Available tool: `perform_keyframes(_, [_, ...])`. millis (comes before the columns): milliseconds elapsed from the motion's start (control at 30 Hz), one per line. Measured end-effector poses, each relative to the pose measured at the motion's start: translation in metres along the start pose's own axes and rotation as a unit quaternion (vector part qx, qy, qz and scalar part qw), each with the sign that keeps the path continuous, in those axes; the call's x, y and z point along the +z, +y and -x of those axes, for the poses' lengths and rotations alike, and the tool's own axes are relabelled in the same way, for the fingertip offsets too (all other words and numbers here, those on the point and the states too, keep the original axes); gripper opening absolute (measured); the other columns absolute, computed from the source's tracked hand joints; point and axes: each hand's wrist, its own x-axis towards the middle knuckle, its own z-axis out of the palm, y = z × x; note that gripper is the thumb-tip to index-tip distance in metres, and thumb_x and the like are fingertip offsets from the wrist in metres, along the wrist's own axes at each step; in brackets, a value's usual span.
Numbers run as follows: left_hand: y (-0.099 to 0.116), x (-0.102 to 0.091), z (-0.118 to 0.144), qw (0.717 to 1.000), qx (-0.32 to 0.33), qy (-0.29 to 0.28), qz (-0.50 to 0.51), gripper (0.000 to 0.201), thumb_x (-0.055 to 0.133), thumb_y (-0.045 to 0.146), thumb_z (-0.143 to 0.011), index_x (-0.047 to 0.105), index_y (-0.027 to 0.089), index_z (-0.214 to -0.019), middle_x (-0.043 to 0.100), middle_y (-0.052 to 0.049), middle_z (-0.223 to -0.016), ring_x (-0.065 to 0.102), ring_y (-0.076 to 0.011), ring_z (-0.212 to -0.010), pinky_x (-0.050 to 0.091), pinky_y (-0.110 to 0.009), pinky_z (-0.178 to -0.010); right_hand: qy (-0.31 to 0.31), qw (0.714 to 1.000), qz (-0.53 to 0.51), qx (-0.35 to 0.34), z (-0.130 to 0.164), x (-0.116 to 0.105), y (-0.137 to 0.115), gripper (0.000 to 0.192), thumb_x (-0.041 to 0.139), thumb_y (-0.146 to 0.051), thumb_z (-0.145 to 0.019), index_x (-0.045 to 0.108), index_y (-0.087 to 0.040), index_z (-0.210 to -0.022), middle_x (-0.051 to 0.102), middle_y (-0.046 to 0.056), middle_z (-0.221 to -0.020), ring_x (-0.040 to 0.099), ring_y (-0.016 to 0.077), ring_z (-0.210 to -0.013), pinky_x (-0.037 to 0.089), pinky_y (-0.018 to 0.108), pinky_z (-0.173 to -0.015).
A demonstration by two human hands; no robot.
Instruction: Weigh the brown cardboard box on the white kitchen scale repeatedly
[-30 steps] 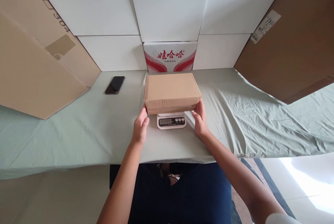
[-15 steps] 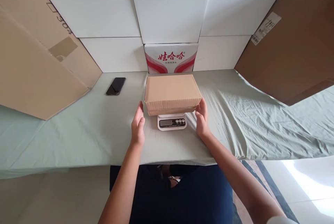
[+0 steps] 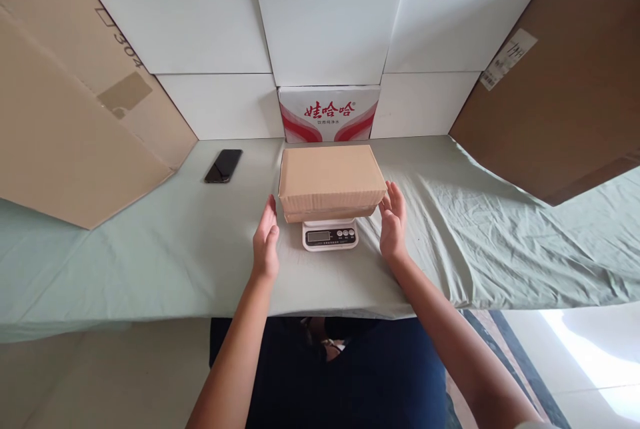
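Right hand (image 3: 393,225) shifted outward, left hand (image 3: 267,241) apart, grips wide, one box (image 3: 331,175), one scale (image 3: 330,236)

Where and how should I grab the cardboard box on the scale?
Probably by its two short ends, left hand from the left and right hand from the right, cupping under the edges: the cardboard box is wider than the scale, overhanging both sides.

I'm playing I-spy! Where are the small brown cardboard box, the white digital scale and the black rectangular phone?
Small brown cardboard box (image 3: 333,172): head view, on its top.
White digital scale (image 3: 331,237): head view, on its front panel.
Black rectangular phone (image 3: 224,166): head view, on its screen.
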Motion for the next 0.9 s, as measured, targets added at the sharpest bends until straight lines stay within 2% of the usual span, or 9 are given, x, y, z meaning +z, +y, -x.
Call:
perform_keyframes(267, [0.0011, 0.0027, 0.0006, 1.000, 0.006, -0.011, -0.004, 0.063, 0.051, 0.048, -0.097, 0.040, 0.024, -0.155, 0.036, -0.007, -0.165, 0.027, -0.0266, -0.155, 0.025, -0.041, -0.127, -0.007, 1.000, 0.024, -0.005, -0.0008, -0.0009, 0.0001, 0.058, 0.056, -0.054, -0.087, 0.045, -0.041, -0.143, 0.038, 0.000, -0.162, 0.037, 0.0319, -0.151, 0.023, 0.064, -0.126])
perform_keyframes(600, [0.0032, 0.0038, 0.0004, 1.000, 0.012, -0.023, -0.006, 0.064, 0.052, 0.050, -0.096, 0.040, 0.025, -0.154, 0.036, -0.007, -0.165, 0.027, -0.0287, -0.155, 0.025, -0.043, -0.128, 0.004, 0.999, 0.046, -0.005, -0.0026, -0.0003, -0.0073, 0.059, 0.054, -0.055, -0.089, 0.043, -0.038, -0.144, 0.039, 0.003, -0.161, 0.039, 0.0328, -0.150, 0.028, 0.062, -0.124])
perform_keyframes(900, [0.0044, 0.0035, 0.0012, 1.000, 0.017, -0.023, -0.002, 0.063, 0.052, 0.049, -0.096, 0.042, 0.025, -0.154, 0.038, -0.007, -0.164, 0.030, -0.0291, -0.154, 0.027, -0.045, -0.127, -0.007, 1.000, 0.005, 0.008, -0.0031, 0.0000, -0.0038, 0.061, 0.058, -0.056, -0.087, 0.044, -0.036, -0.143, 0.042, 0.004, -0.160, 0.038, 0.0320, -0.151, 0.025, 0.062, -0.126])
